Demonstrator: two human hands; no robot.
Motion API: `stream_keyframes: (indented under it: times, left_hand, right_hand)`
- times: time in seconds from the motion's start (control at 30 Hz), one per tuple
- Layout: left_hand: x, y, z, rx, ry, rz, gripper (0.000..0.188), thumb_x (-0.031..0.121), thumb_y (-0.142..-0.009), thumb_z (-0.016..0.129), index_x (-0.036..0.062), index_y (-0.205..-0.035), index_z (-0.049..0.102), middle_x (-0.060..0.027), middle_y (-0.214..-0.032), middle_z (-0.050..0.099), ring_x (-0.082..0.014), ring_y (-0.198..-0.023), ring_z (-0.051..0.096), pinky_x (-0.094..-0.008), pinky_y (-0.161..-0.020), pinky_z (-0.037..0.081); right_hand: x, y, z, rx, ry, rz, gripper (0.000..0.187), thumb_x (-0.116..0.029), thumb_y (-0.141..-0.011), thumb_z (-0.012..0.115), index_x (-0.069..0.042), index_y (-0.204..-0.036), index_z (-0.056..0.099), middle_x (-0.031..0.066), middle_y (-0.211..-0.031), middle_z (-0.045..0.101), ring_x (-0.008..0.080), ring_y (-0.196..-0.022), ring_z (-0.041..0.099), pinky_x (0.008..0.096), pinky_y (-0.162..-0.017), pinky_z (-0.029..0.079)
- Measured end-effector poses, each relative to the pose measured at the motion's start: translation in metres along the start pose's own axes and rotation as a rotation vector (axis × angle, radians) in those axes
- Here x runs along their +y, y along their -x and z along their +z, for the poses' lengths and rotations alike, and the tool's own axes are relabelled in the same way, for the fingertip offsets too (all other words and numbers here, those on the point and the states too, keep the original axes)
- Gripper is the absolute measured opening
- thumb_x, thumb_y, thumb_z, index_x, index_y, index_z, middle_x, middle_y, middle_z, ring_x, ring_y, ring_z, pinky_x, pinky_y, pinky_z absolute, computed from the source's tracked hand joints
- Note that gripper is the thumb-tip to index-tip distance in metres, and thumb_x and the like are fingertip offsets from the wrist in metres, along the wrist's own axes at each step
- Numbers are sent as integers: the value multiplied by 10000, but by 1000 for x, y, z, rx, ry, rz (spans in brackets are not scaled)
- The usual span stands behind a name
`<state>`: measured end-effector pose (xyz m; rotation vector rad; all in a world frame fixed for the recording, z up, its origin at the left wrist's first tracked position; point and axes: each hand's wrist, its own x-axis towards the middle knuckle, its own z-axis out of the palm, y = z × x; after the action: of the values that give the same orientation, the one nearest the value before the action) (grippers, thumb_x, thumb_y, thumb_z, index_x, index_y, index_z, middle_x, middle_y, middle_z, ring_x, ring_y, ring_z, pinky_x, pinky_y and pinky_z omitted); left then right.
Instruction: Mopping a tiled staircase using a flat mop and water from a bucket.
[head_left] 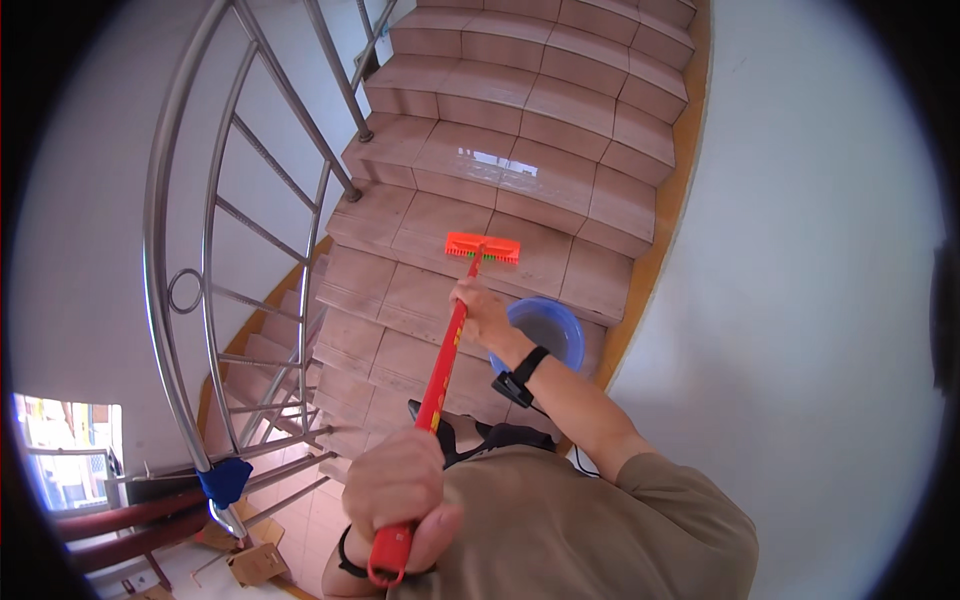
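A long-handled scrub brush with a red pole (pixel 441 372) and an orange head (pixel 483 246) is in both my hands. The head rests bristles down on a tiled stair tread, with some green bristles showing at its lower edge. My left hand (pixel 397 484) is wrapped round the pole's near end, close to its hanging loop. Farther up, my right hand (pixel 482 312) grips the pole near the head. Beside my right wrist, a blue basin (pixel 570 325) sits on a step against the wall side; my hand and forearm hide part of it.
Pinkish tiled stairs (pixel 560 95) climb ahead, with a wet-looking shine on one tread. A metal railing (pixel 158 220) bounds the left, with a blue cloth (pixel 226 481) tied on it. A white wall (pixel 780 250) stands at the right. Cardboard boxes (pixel 257 565) lie below at the lower left.
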<state>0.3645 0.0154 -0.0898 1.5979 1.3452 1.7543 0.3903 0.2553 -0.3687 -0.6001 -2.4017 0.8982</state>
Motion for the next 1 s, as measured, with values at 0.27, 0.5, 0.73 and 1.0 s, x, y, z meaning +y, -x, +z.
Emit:
stream_keyframes:
  times: [0.27, 0.5, 0.73, 1.0]
  left_hand:
    - [9, -2, -47, -152, 22, 0, 350, -1, -705, 769, 77, -579, 452, -52, -598, 469, -278, -545, 494, -369, -548, 414]
    - [-8, 2, -62, -201, -53, 127, 369, 10, -721, 777, 78, -576, 444, -54, -584, 430, -273, -537, 473, -371, -530, 382]
    - [-5, 19, -86, -117, -10, 89, 370, 43, -748, 786, 84, -594, 452, -67, -602, 444, -279, -556, 473, -368, -549, 383]
    - [-19, 31, -91, -111, 1, 134, 353, 136, -759, 801, 94, -627, 476, -73, -643, 474, -292, -625, 523, -391, -596, 408]
  right_hand:
    - [-18, 3, 21, -34, -28, 7, 119, -173, -786, 637, -91, -867, 609, 97, -885, 629, 339, -887, 653, 420, -748, 525]
    - [-12, -6, 33, 11, -72, -5, 110, -156, -841, 633, -81, -920, 619, 74, -810, 603, 271, -759, 662, 369, -678, 509]
    - [-30, -2, 38, -132, -70, 138, 143, -198, -815, 655, -92, -899, 608, 123, -949, 639, 355, -933, 666, 430, -779, 525]
    - [-29, -14, 54, 51, 35, -25, 109, -180, -883, 603, -79, -921, 620, 132, -921, 640, 360, -853, 666, 394, -730, 524]
